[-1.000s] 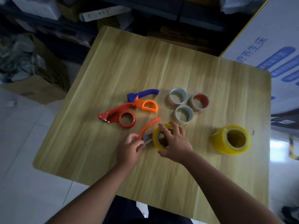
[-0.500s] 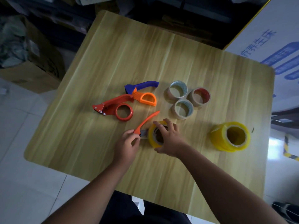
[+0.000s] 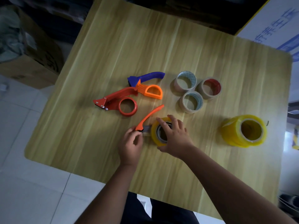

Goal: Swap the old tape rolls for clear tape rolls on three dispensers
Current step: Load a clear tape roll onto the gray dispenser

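Note:
An orange-handled dispenser [image 3: 149,116] lies near the table's front with a yellowish clear tape roll [image 3: 155,135] on its hub. My right hand [image 3: 174,135] presses down over that roll, fingers spread across its top. My left hand [image 3: 131,142] pinches the dispenser's blade end beside the roll. A red dispenser [image 3: 117,101] with a bare ring lies to the left. A blue-handled dispenser [image 3: 146,77] with an orange half-round part [image 3: 152,92] lies behind it. Three old rolls [image 3: 196,91] stand clustered at the back right.
A stack of yellowish clear tape rolls [image 3: 244,130] stands at the right of the wooden table [image 3: 145,38]. A cardboard box [image 3: 32,57] sits on the floor to the left. A white printed box [image 3: 275,23] rises at the back right.
Both hands stay on the front dispenser and its roll; the right hand has settled flatter over the roll. The camera has shifted slightly.

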{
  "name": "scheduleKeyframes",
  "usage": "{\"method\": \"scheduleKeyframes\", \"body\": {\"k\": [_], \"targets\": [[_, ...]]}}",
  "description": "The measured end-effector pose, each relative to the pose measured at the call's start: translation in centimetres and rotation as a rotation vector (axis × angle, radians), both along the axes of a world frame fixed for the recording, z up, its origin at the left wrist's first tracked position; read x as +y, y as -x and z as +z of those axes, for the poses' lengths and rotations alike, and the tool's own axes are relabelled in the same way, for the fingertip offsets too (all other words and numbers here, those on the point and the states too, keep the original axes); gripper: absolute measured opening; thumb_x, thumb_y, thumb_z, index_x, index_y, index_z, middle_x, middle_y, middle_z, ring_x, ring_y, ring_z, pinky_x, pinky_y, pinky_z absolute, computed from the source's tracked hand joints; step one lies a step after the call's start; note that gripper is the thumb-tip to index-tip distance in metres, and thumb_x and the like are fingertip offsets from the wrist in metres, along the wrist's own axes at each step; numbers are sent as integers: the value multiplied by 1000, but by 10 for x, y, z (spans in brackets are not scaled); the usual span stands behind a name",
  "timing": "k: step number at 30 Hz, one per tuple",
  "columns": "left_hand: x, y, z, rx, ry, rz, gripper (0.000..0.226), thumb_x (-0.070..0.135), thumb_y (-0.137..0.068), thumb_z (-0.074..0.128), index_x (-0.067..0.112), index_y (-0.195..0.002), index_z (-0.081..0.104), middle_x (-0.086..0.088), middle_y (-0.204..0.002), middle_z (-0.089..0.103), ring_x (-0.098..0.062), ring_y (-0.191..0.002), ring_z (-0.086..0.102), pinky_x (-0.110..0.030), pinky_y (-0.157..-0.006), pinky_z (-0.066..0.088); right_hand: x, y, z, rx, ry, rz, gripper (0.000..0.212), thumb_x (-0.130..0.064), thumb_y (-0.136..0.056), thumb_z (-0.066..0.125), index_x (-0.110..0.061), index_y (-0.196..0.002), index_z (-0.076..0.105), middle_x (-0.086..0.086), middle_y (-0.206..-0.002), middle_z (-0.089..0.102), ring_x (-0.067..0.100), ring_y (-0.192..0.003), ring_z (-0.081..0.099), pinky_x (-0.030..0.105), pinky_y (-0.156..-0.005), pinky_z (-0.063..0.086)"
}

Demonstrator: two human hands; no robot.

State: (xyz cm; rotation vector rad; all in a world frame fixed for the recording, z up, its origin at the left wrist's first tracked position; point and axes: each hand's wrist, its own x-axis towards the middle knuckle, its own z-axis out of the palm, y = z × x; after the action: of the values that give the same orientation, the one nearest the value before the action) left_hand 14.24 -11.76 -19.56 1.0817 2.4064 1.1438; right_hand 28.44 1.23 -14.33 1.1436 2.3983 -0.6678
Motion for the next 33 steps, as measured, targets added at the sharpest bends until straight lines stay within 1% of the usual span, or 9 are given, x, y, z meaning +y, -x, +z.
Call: {"method": "scheduleKeyframes", "body": {"k": [2,4,6,8,11,15,19,23,33], "targets": [[0,-4,-2,-15,-52,8,7,15,-85,69,9,-85,74,-9,-113,71,-18,-98,69,-28,-79,54,-5,0,0,-78,-65,73,116,-63,-72,71,-47,-148,-15,3,-160,-19,38,-147,-13,66,-115,11],[-1,-4,-4,-17,-72,-19,4,11,-85,72,8,-87,74,-9,-114,70,-17,-101,67,-28,-82,53,-14,6,0,-63,-118,127,114,-66,-72,69,-44,-151,-11,4,-162,-21,37,-147,-19,68,-113,2],[-3,0,-5,-54,-79,-35,6,11,-85,74,7,-90,74,-8,-115,69,-14,-105,66,-27,-86,52,-25,18,-3,102,-182,124,96,-65,-72,68,-39,-151,22,6,-164,9,38,-149,2,70,-112,10],[-6,3,-7,-103,-71,-23,12,18,-87,71,8,-93,74,-7,-117,69,-12,-108,64,-27,-89,51,-32,30,-12,257,-272,86,60,-54,-78,67,-30,-132,56,5,-146,47,38,-141,31,70,-108,22],[-12,6,-14,-106,-19,3,25,28,-86,67,8,-97,75,-7,-121,68,-14,-109,64,-26,-91,50,-33,40,-30,318,-351,45,23,-34,-82,70,-24,-103,73,0,-116,66,36,-128,47,70,-104,27],[-13,10,-19,-97,28,-32,18,19,-81,75,13,-99,76,-4,-123,67,-16,-107,65,-32,-88,53,-29,38,-41,412,-404,-6,16,-30,-84,65,-22,-95,75,-3,-107,69,31,-121,52,66,-107,25],[-7,13,-20,-99,2,-97,19,24,-84,72,15,-99,76,-2,-121,69,-16,-106,67,-36,-87,54,-27,37,-42,529,-416,-13,17,-25,-84,62,-18,-92,76,-3,-106,71,32,-118,57,65,-105,30],[-1,14,-19,-110,-53,-107,15,24,-86,70,13,-94,75,-1,-113,72,-17,-100,68,-38,-81,55,-26,37,-42,588,-433,-50,11,-22,-84,67,-16,-89,75,-3,-103,73,32,-116,60,61,-104,34],[3,14,-22,-150,-130,-156,13,18,-87,68,13,-96,76,-2,-113,71,-18,-99,68,-41,-81,54,-26,46,-40,382,-344,-20,18,-31,-85,61,-22,-89,77,-3,-102,71,40,-115,54,71,-103,28]]}}
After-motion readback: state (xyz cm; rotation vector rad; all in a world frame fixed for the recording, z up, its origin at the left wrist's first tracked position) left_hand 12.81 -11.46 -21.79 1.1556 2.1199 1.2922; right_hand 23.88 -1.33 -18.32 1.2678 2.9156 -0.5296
